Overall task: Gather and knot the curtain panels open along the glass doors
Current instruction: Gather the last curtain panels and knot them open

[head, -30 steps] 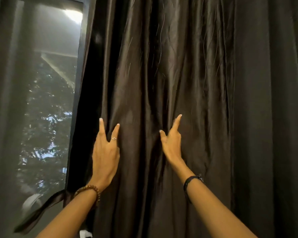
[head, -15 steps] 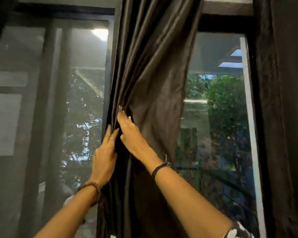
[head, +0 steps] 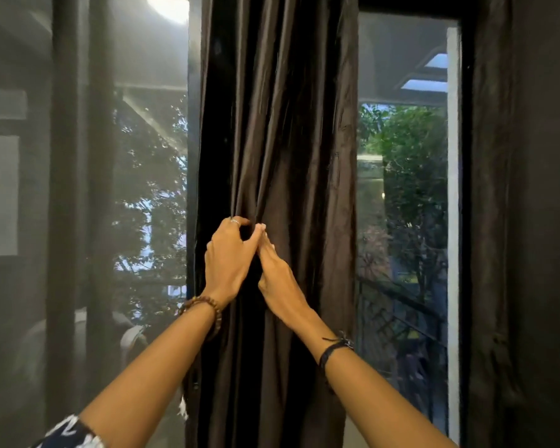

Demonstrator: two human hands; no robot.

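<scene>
A dark brown curtain panel [head: 282,140] hangs bunched into a narrow column of vertical folds in the middle of the view, in front of the glass doors [head: 401,189]. Bare glass shows on its right, with green foliage and a railing outside; on its left the glass lies behind a sheer grey drape [head: 78,221], through which trees show dimly. A second dark curtain panel [head: 530,221] hangs at the far right edge, well apart from the gathered one.

Both hands meet at mid-height on the front of the gathered panel. The left hand [head: 228,261] is curled, its fingers hooked into the folds at the panel's left side, closed on a pinch of cloth; a ring sits on one finger and a beaded bracelet [head: 204,305] circles the wrist. The right hand [head: 277,279] reaches in from the right with fingers held straight and together, pressed flat against the fabric, its fingertips touching the left hand's thumb and forefinger. Whether the right hand actually grips any cloth is hard to tell, since its palm side is hidden; it looks more laid on than clamped. A dark cord band [head: 335,349] is around the right wrist.

The panel runs above and below the hands, its folds drawn tightest just at the left hand's knuckles. A patterned sleeve [head: 72,434] shows at the lower left corner.
</scene>
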